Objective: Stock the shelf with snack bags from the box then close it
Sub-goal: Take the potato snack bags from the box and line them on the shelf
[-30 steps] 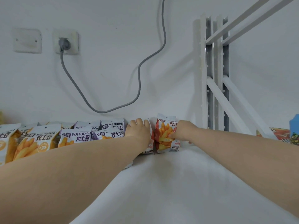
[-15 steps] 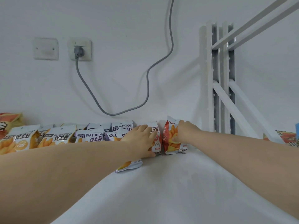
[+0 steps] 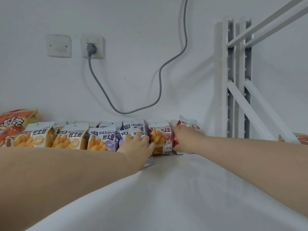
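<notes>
Head view: at frame centre, the right hand [image 3: 186,139] has its fingers curled on the end red bag [image 3: 190,125], which stands at the back of the shelf [image 3: 166,194]. The left hand [image 3: 137,145] lays loose, spread fingers on a purple bag [image 3: 126,135]. It would be best to press both upright, snug against the neighbouring red bag [image 3: 162,139], before letting go.
</notes>
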